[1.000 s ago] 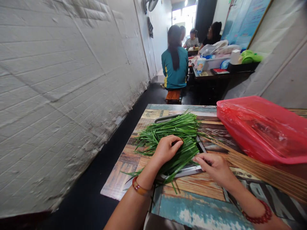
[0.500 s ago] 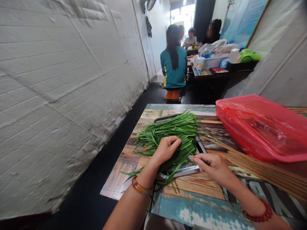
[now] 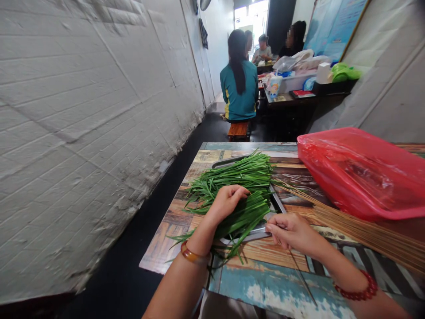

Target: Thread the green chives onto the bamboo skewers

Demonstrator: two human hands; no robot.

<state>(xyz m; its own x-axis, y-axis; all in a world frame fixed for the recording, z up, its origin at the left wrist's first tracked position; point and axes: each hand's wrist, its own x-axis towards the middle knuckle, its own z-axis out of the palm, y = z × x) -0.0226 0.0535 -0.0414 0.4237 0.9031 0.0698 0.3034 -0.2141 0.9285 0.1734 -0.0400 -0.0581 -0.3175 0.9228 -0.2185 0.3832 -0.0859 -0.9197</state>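
Note:
A heap of garlic chives [image 3: 239, 175] lies across a metal tray [image 3: 280, 201], its leaves hanging over the left and near rims. My left hand [image 3: 229, 201] is closed over a smaller bunch of chives [image 3: 247, 215] at the near side; the fingertips are partly hidden by the leaves. Just right of that bunch's cut ends, my right hand [image 3: 287, 230] pinches a thin bamboo skewer [image 3: 303, 279]. The skewer slants down toward the table's front edge, and its tip end near the fingers cannot be made out.
Many bamboo skewers [image 3: 361, 235] lie on the patterned table [image 3: 265, 283] at right, beside a red plastic bag [image 3: 358, 173]. A white wall [image 3: 99, 133] runs along the left. Beyond, a person in teal [image 3: 239, 91] sits on a stool [image 3: 238, 130] by a cluttered table.
My right hand has turned slightly, and the skewer in it now shows slanting below the hand. My left hand stays on the chives. The view has shifted a little.

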